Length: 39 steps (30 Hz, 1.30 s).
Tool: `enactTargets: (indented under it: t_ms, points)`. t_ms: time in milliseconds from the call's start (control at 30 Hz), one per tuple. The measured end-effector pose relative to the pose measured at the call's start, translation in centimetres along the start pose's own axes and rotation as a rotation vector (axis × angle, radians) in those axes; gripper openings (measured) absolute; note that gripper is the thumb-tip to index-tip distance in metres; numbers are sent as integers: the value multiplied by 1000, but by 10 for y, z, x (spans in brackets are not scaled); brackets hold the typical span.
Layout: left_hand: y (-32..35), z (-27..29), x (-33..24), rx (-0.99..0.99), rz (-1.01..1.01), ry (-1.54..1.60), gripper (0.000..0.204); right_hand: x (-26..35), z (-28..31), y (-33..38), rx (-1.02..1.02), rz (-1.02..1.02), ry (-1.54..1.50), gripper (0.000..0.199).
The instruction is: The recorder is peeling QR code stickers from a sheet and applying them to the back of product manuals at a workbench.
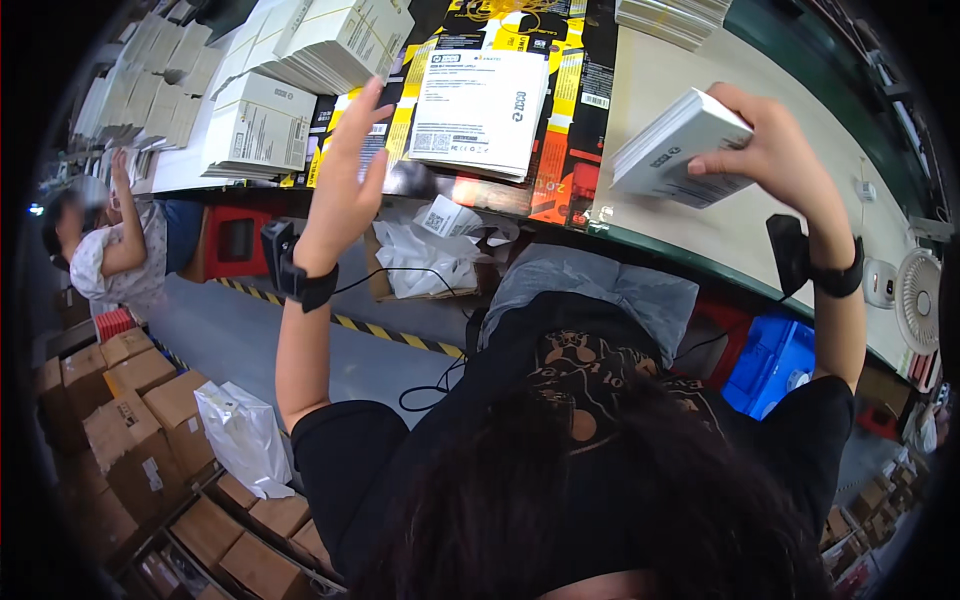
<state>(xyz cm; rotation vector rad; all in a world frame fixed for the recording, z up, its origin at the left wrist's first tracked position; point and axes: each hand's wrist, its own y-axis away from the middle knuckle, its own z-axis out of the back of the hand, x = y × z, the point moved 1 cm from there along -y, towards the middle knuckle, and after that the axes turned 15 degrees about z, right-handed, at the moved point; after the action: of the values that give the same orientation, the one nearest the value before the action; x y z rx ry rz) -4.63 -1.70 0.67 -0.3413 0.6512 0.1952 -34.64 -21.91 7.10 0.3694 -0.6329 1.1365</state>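
My right hand (765, 150) grips a thick stack of white printed booklets (665, 160), thumb on the top face and fingers behind the far edge. The stack is tilted, its lower edge close to the pale tabletop. Held up over the table's front edge, my left hand (350, 185) has its fingers apart and nothing in it. Just right of it, a flat pile of white printed sheets or booklets (480, 110) lies on black, yellow and orange printed packaging (560, 150). Behind my left hand stand banded bundles of white booklets (262, 125).
More booklet stacks (345, 40) fill the table's far left; another (675, 18) lies at the back. Under the table is a carton of white waste paper (425, 260). A blue crate (768, 365), a small fan (918, 300) and brown cartons (150, 440) surround me. Another person (125, 235) sits at left.
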Motion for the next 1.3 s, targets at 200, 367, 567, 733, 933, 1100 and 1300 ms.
enactTargets:
  t_ms: [200, 367, 567, 733, 933, 1100, 1300]
  points:
    - [31, 18, 2, -98, 191, 247, 38, -23, 5, -27, 368, -132, -175, 53]
    - [68, 1, 20, -74, 350, 305, 29, -49, -8, -38, 448, -169, -215, 58]
    - [109, -37, 45, -120, 657, 544, 20, -82, -12, -37, 495, -232, -282, 62]
    - [124, -43, 41, -202, 798, 581, 19, -101, -30, -2, 305, -309, -617, 63]
    - [116, -46, 12, -134, 731, 729, 18, -73, -87, 104, -891, -584, -1589, 40]
    - [103, -63, 14, -132, 701, 756, 18, -49, -121, 144, -1342, -532, -1720, 42]
    - [117, -72, 39, -246, 748, 589, 20, -33, -140, 130, -1467, -452, -1721, 44]
